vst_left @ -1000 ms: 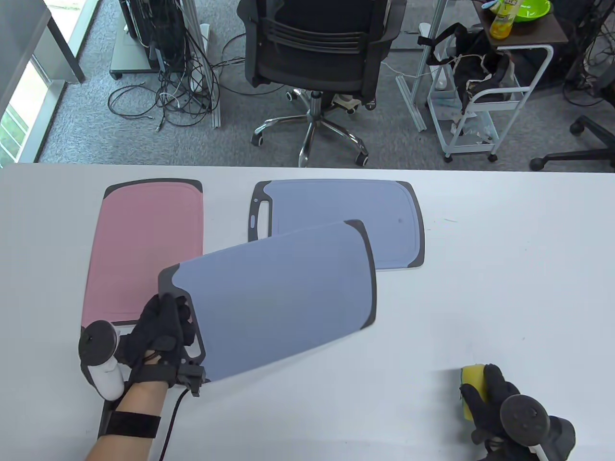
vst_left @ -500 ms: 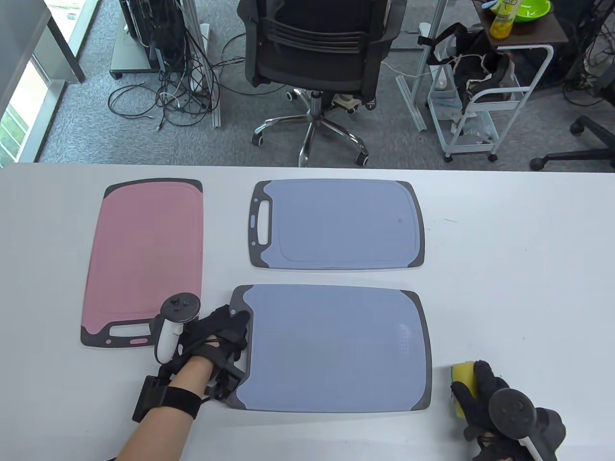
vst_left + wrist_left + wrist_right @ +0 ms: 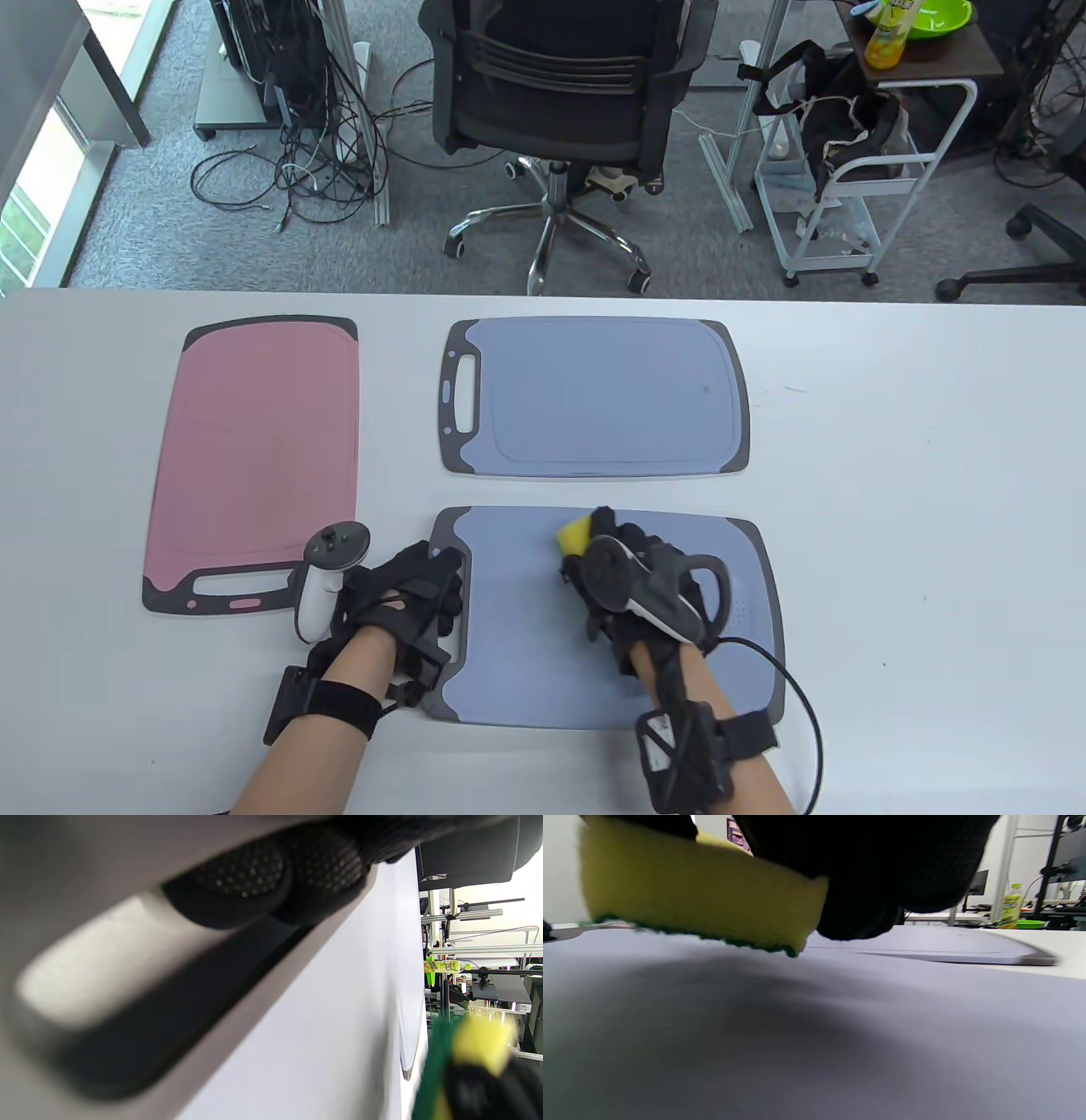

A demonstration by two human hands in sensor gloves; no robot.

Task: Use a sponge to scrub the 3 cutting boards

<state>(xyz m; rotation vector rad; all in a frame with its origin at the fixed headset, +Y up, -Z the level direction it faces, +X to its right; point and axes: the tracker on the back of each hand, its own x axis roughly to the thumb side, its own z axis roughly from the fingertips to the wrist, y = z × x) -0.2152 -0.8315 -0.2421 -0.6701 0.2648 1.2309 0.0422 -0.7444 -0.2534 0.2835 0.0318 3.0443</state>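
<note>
A yellow sponge with a green scrubbing underside sits against the near blue-grey plastic cutting board, gripped by the right hand with its fingers curled around it. The left hand holds the board's dark handle end, fingers hooked in the slot. A second blue-grey board and a pink board lie flat farther back on the white tabletop.

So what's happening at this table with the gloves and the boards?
A person in sensor gloves is scrubbing cutting boards. The right hand holds a yellow sponge at the near blue board, while the left hand grips that board's handle end to steady it. A second blue board and a pink board lie flat on the white table, untouched right now.
</note>
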